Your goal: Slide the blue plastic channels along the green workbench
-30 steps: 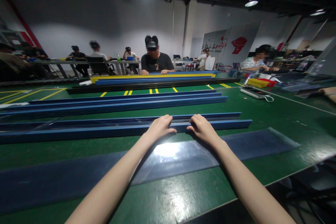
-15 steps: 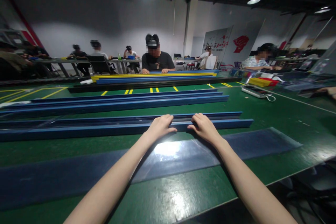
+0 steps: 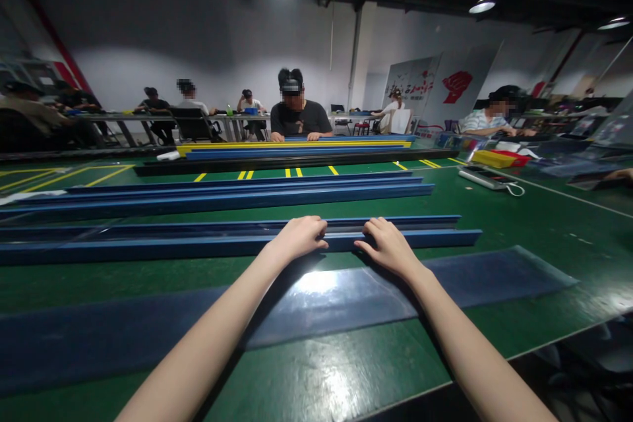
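Note:
A long blue channel strip [image 3: 425, 238] lies across the green table, with a raised edge along each side. My left hand [image 3: 302, 236] is closed over its near edge, thumb on the front face and fingers curled inside the channel. A short way to the right, my right hand [image 3: 382, 239] grips the same edge in a like manner. Some fingertips are hidden within the channel. Closer to me, under my forearms, a long clear plastic sheet [image 3: 346, 300] lies flat and reflects the lamp light.
Beyond lies another set of blue strips [image 3: 297, 198], then a black strip [image 3: 341, 159] and a yellow strip [image 3: 297, 146]. A person [image 3: 301, 117] sits across the green table [image 3: 499, 211]. To the right are a white handheld device [image 3: 487, 178] with a cord and a yellow tray [image 3: 492, 158].
The view has shifted slightly, so everything sits a little lower and further right. Both hands stay on the blue strip, with the fingers moved only slightly.

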Demonstrator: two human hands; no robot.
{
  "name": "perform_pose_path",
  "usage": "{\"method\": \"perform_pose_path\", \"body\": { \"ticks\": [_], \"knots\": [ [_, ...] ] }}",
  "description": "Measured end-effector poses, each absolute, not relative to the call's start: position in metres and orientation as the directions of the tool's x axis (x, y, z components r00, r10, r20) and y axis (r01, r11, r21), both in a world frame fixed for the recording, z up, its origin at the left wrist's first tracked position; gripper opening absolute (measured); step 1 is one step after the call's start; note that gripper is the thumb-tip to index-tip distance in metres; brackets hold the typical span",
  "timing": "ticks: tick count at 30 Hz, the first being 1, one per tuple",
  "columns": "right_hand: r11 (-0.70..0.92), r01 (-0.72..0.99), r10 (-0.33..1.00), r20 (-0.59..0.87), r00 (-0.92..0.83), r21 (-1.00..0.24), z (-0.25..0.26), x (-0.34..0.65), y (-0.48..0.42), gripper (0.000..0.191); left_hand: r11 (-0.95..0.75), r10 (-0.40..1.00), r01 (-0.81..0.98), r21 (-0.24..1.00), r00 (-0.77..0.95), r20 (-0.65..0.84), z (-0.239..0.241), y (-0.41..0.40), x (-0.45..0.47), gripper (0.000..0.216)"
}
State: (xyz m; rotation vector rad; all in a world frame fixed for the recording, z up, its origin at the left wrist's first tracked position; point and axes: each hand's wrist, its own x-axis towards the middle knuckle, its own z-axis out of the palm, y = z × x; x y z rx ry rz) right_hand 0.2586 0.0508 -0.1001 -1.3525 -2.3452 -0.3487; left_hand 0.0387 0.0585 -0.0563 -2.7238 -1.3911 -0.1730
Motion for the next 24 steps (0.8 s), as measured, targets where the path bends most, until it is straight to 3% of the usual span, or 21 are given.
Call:
{"method": "perform_pose_path", "body": {
  "ticks": [4,12,17,24],
  "knots": [
    [0.491,0.871,0.769,0.465,-0.439,0.01,-0.101,0.259,0.052,0.02,-0.562,0.824,0.826,0.034,0.556,0.109,-0.051,0.06,0.03,0.015],
    [0.502,0.865,0.764,0.469,-0.443,-0.003,-0.098,0.258,0.048,0.02,-0.551,0.826,0.834,0.003,0.545,0.146,-0.065,0.058,0.002,0.021],
    [0.487,0.873,0.777,0.448,-0.443,0.02,-0.095,0.257,0.049,0.031,-0.553,0.824,0.833,0.004,0.546,0.153,-0.068,0.056,-0.003,0.023],
    [0.47,0.869,0.823,0.28,-0.494,0.153,-0.081,0.246,0.055,0.044,-0.557,0.823,0.83,0.031,0.547,0.153,-0.069,0.056,-0.002,0.024]
  ]
}}
